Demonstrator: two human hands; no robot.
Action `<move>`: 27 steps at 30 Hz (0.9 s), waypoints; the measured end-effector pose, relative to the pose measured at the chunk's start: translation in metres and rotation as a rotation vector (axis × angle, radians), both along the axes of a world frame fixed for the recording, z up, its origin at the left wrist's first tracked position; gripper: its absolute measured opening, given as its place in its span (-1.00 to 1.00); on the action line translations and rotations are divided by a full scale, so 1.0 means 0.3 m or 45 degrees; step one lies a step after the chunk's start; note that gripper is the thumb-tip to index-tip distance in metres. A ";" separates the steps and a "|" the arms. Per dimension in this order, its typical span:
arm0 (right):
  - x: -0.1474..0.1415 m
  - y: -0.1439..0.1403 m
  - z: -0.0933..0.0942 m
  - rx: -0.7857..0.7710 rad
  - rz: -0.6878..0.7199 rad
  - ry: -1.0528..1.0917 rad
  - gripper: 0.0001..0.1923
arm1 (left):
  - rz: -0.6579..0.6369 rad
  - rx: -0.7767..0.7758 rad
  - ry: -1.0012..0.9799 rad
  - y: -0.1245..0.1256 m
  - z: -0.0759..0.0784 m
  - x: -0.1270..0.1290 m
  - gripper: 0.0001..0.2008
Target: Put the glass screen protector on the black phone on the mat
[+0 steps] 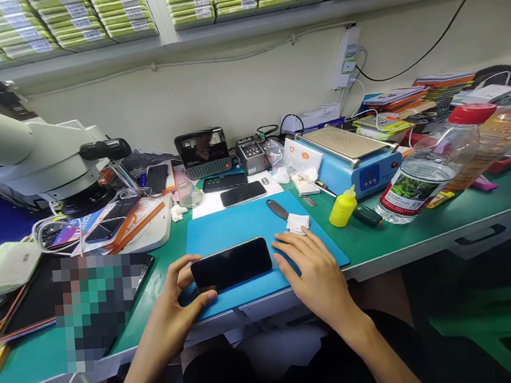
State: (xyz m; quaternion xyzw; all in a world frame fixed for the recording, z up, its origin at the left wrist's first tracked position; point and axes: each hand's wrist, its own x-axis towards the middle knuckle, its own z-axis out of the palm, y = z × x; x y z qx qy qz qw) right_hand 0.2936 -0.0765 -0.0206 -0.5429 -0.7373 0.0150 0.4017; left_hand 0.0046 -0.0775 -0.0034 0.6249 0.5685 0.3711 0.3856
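A smartphone [232,265] with a dark screen is tilted up over the blue mat [235,223]. My left hand [182,296] grips its left end, thumb on the lower edge and fingers behind the upper one. Just off the phone's right end, my right hand [311,266] has its fingers spread and holds nothing. Beyond its fingertips lie a white folded wipe [298,222] and a dark-handled tool [276,208], whose far end the wipe covers.
Behind the mat lie another phone [243,193] and a glass jar [189,194]. A microscope [60,152] stands at left. To the right are a yellow squeeze bottle [343,207], a blue heating plate machine [354,161] and a large water bottle [429,167].
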 end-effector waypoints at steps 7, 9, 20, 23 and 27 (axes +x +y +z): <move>-0.011 0.004 0.035 -0.113 0.135 0.059 -0.79 | -0.051 -0.045 -0.139 0.021 0.001 -0.017 -0.37; -0.020 0.013 0.057 -0.182 0.202 0.082 -0.82 | -0.076 -0.075 -0.182 0.029 0.003 -0.024 -0.35; -0.037 0.065 0.067 -0.491 0.228 0.358 -0.83 | -0.125 -0.126 -0.318 0.043 -0.012 -0.036 -0.41; -0.040 0.062 0.078 -0.563 0.228 0.459 -0.78 | -0.134 -0.147 -0.401 0.052 -0.011 -0.034 -0.38; -0.066 0.090 0.111 -0.678 0.324 0.636 -0.68 | -0.130 -0.214 -0.509 0.077 0.021 -0.039 -0.31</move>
